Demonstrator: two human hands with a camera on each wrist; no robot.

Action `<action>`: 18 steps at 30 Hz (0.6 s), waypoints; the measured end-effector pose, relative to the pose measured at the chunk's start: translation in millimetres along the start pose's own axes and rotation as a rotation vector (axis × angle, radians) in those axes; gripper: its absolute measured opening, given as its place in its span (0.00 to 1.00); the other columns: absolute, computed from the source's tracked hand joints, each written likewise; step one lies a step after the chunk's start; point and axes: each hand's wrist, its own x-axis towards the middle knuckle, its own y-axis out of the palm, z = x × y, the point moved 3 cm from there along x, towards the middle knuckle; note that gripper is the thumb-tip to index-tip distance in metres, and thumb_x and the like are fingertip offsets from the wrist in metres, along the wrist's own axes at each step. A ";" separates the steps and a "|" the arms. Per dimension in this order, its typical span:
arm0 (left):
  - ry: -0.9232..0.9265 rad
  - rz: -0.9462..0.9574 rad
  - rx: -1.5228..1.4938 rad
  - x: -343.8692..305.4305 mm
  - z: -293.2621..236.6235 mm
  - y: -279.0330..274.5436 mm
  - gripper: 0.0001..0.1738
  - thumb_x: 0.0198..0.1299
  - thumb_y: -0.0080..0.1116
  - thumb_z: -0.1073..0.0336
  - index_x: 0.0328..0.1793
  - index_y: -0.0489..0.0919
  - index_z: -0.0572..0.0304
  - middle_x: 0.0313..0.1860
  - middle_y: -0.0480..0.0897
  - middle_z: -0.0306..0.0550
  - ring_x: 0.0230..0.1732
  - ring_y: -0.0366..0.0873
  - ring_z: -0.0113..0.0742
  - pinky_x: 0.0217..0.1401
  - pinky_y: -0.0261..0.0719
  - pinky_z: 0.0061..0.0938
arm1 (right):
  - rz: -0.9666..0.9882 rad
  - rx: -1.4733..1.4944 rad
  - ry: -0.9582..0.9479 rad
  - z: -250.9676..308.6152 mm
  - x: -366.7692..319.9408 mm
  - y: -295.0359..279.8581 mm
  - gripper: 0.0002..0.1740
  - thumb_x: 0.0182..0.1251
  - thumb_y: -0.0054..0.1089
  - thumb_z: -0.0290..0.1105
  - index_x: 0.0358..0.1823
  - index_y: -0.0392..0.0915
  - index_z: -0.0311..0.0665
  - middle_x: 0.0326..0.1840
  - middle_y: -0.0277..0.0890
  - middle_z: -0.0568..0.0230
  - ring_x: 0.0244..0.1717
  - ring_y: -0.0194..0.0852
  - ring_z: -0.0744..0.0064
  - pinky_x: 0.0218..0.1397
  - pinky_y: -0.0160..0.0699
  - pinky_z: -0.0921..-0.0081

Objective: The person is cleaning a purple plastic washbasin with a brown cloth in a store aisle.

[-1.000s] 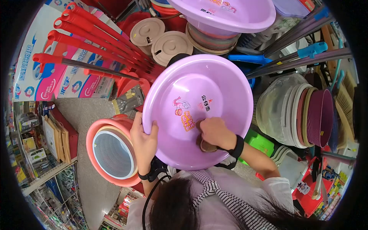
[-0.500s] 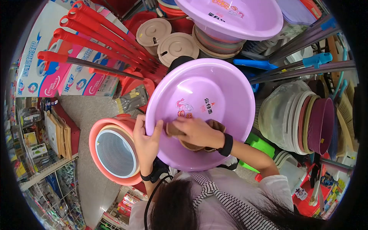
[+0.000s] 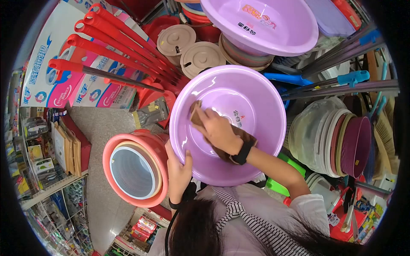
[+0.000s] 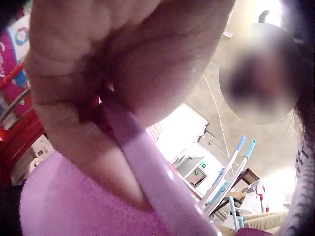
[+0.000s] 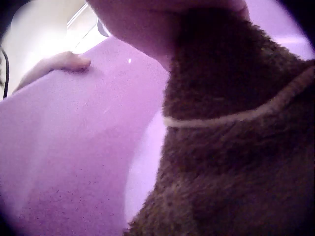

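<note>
A purple plastic basin (image 3: 260,98) with printed characters on its bottom is tilted in front of the person's chest. My left hand (image 3: 178,173) grips its rim at the near left, thumb inside and fingers outside; the left wrist view shows the rim (image 4: 157,172) between thumb and fingers. Inside the basin, my right hand (image 3: 220,132) holds a brown cloth (image 3: 243,135) against the left part of the bottom and wall. Up close in the right wrist view, the cloth (image 5: 236,162) is fuzzy with a pale edge seam and hangs below the hand. It covers part of the printed picture.
Another purple basin (image 3: 282,40) sits on a stack behind. Red-handled poles (image 3: 124,47) lean at the left, blue-and-grey poles (image 3: 341,85) at the right. Nested baskets (image 3: 132,170) stand at lower left, stacked bins (image 3: 356,145) at right. Shelves (image 3: 51,205) line the left side.
My right hand has moved the cloth from the basin's near side leftward and then up along the bottom, covering the printed picture. My left hand stays on the rim.
</note>
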 end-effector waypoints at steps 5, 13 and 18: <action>0.125 -0.084 0.017 13.5 -0.8 -5.4 0.33 0.62 0.48 0.77 0.74 0.55 0.65 0.60 0.74 0.63 0.58 0.75 0.43 0.62 0.69 0.32 | 0.327 -0.111 -0.216 25.9 -33.0 4.6 0.36 0.55 0.63 0.35 0.65 0.64 0.31 0.30 0.76 0.53 0.32 0.78 0.52 0.31 0.76 0.61; 0.167 0.013 0.153 26.2 -40.8 -16.0 0.42 0.59 0.48 0.79 0.80 0.47 0.55 0.59 0.76 0.66 0.51 0.82 0.53 0.51 0.77 0.32 | 0.400 -0.084 -0.297 10.0 -27.1 -16.5 0.13 0.53 0.56 0.25 0.42 0.77 0.41 0.24 0.77 0.55 0.26 0.81 0.55 0.29 0.77 0.60; 0.307 0.089 0.223 36.2 -49.7 -16.7 0.43 0.59 0.48 0.79 0.80 0.48 0.52 0.66 0.70 0.66 0.54 0.78 0.62 0.49 0.78 0.40 | -0.028 -0.122 -0.023 -10.3 14.4 -39.4 0.18 0.53 0.60 0.28 0.48 0.78 0.49 0.32 0.76 0.57 0.30 0.80 0.54 0.31 0.78 0.59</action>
